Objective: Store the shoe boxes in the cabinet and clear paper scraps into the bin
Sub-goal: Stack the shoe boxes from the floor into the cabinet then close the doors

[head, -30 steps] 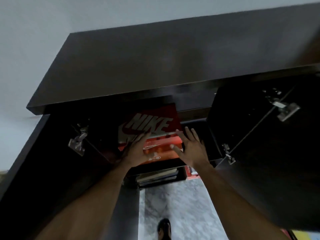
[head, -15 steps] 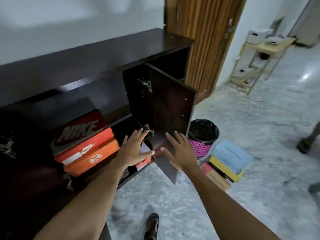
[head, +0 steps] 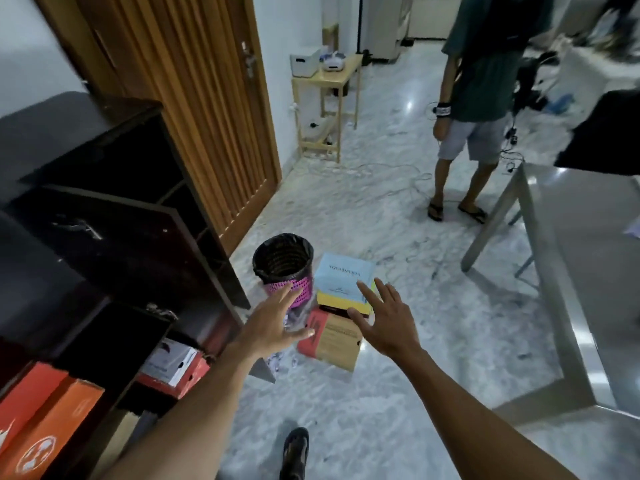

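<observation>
Stacked shoe boxes (head: 344, 277) sit beside black-lined bin (head: 263, 276).

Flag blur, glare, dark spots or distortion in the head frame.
Head view: motion blur smears the top right corner and the wooden door; the cabinet interior is underexposed, near black; glare spot on the floor, sheen on the metal table; wide-angle skews straight edges; left hand, right hand and light blue box read sharp.

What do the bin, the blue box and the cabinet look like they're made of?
Bin: likely plastic, pink lattice wall, lined with a thin glossy black bag folded over the rim.
Blue box: cardboard, matte printed surface, crisp folded edges.
Cabinet: dark brown wood or wood-look board, smooth with faint sheen; solid or laminate, cannot tell.
</observation>
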